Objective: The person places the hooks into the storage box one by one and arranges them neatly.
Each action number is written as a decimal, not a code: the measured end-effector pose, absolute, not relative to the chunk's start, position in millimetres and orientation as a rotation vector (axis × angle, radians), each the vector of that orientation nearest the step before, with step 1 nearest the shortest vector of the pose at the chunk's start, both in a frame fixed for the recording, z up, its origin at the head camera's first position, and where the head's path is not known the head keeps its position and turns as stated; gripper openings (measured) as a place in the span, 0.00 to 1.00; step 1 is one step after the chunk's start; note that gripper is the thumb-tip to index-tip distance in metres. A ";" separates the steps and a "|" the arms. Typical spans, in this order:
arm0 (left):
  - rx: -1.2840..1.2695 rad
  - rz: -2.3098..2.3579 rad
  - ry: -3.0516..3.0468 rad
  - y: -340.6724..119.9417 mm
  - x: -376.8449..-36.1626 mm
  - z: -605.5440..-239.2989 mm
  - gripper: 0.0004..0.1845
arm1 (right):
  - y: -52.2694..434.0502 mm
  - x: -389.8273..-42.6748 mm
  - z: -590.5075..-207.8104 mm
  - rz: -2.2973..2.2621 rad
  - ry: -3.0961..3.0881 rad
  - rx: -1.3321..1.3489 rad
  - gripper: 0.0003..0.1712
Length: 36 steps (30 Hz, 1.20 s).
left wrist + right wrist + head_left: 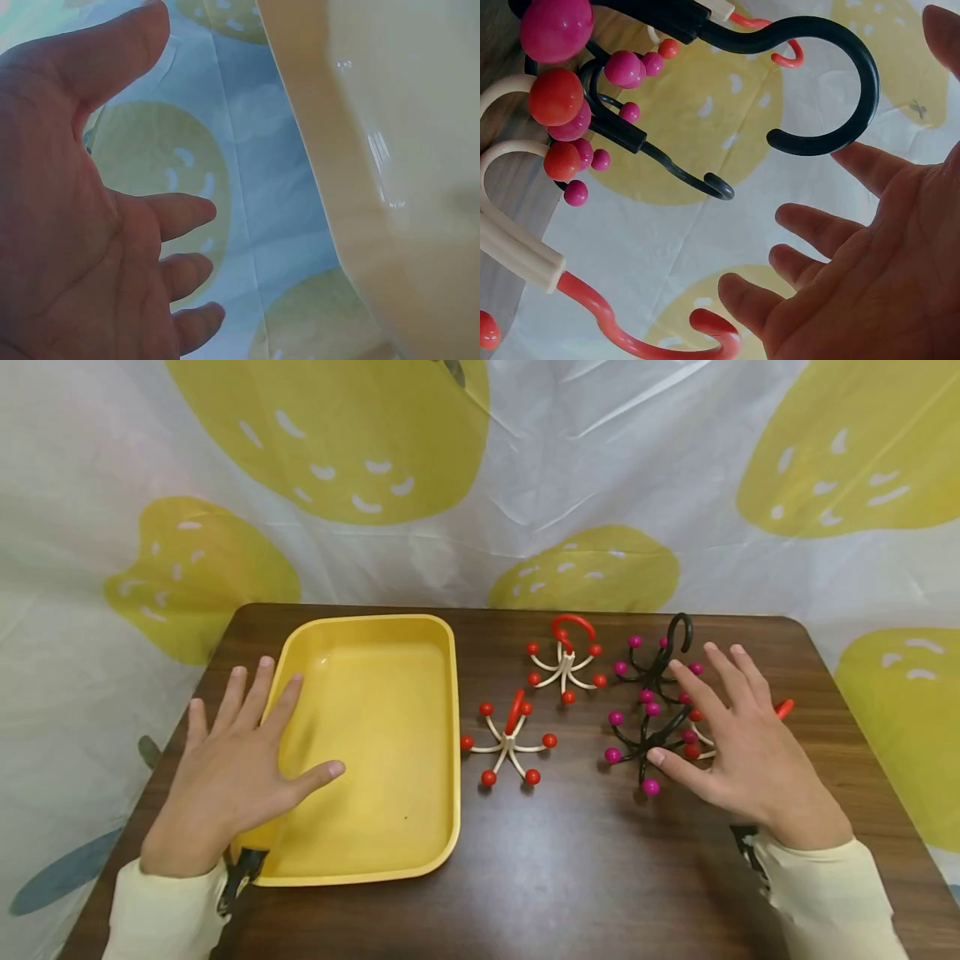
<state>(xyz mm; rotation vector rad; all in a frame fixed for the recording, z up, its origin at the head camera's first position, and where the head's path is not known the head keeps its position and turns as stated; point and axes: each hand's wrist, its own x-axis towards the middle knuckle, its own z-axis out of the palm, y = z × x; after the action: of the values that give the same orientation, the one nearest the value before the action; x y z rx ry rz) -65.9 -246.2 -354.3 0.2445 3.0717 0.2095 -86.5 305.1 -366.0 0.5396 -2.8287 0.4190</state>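
Both hands flat, fingers spread: left hand (225, 777) over tray (420, 635) rim, right hand (738, 752) covering black hooks (637, 743); white hooks (510, 743) between.

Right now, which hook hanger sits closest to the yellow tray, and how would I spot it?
Start at the yellow tray on the brown table. Just off its right edge lies a cream hook hanger with red balls on its arm tips. Unlike the other cream one behind it, it lies alone, nearest the tray.

curtained tabletop (585, 860) recording setup
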 end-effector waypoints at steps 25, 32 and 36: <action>0.330 0.548 2.983 -278.2 -51.3 -354.0 0.51 | 305.6 -84.8 -382.0 0.940 -2.578 0.649 0.45; 0.329 0.649 2.983 -293.4 -49.0 -365.7 0.46 | 307.2 -87.7 -387.2 1.108 -2.515 0.665 0.40; 0.342 0.722 3.020 -300.2 -49.7 -374.6 0.41 | 308.1 -88.8 -391.0 1.180 -2.493 0.643 0.37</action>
<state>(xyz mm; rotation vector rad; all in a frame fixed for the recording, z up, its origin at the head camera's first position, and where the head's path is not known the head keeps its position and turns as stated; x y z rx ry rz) -49.7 -300.2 -374.6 0.3423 3.0199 0.7219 -88.8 308.1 -391.0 0.6430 -2.4929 1.1805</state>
